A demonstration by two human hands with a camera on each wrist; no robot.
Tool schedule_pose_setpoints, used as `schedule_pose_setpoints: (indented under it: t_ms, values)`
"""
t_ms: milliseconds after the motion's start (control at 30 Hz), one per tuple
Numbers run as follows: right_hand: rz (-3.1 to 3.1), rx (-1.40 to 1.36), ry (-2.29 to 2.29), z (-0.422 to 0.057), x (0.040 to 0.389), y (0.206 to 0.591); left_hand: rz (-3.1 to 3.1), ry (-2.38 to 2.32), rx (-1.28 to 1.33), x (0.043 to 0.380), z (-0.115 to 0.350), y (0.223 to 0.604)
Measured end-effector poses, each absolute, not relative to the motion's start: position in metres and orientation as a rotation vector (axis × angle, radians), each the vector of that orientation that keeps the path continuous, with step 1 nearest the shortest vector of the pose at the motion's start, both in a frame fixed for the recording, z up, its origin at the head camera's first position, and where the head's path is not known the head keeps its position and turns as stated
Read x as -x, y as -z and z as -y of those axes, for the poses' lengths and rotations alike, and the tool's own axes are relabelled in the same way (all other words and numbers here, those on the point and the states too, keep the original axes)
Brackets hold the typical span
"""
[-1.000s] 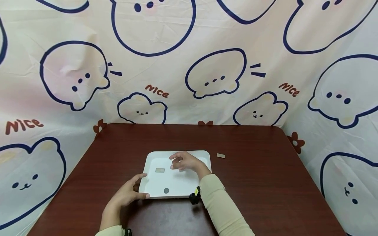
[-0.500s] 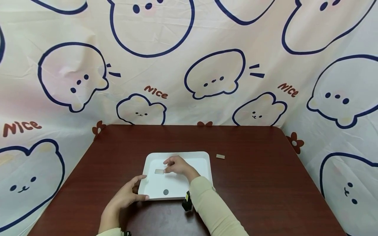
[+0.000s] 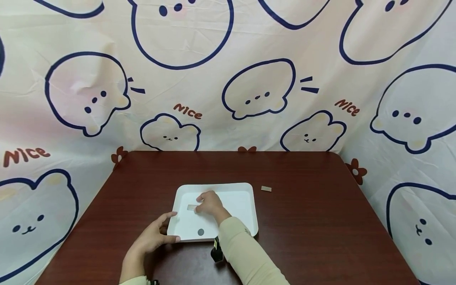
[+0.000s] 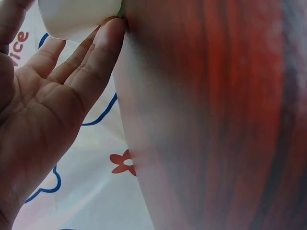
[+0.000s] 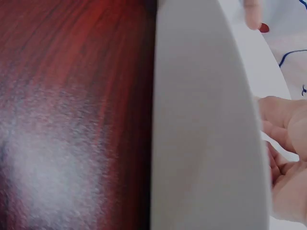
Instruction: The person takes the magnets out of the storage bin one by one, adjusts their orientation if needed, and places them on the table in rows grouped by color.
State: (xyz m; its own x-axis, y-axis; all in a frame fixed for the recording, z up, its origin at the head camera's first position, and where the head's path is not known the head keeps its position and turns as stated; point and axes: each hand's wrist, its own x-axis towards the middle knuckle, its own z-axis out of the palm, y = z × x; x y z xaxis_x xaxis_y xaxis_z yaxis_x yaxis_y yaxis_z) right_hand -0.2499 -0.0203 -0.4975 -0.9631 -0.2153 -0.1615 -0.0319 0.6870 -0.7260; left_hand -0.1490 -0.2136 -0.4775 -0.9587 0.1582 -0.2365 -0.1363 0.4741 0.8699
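A white rectangular tray (image 3: pixel 233 198) lies on the table. My left hand (image 3: pixel 151 235) grips its near left corner in the head view, thumb at the front edge and index finger at the left rim. In the left wrist view the fingers (image 4: pixel 103 52) press against the tray's corner. My right hand (image 3: pixel 211 206) reaches inside the tray with bent fingers, thumb tip right at the right end of a small pale grey rectangular piece (image 3: pixel 190 207). I cannot tell whether it pinches that piece. A round dark grey disc (image 3: pixel 201 232) lies near the front of the tray.
Another small flat rectangular piece (image 3: pixel 266 189) lies on the brown table (image 3: pixel 303 221), right of the tray. Behind and beside the table hangs a white cloth (image 3: pixel 213 91) with bear drawings. A dark device (image 3: pixel 216 253) is strapped at the right wrist.
My right hand has moved left and down inside the tray, from above its middle to the rectangular piece. The left hand stays at the tray's corner.
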Motion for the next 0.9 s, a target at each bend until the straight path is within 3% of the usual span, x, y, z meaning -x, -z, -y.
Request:
schedule_pose_setpoints:
  t_ms: [900]
  values:
    - [-2.819, 0.252, 0.968, 0.0228, 0.2436, 0.4957, -2.47, -1.456, -0.015, 0.149, 0.2127, 0.4794]
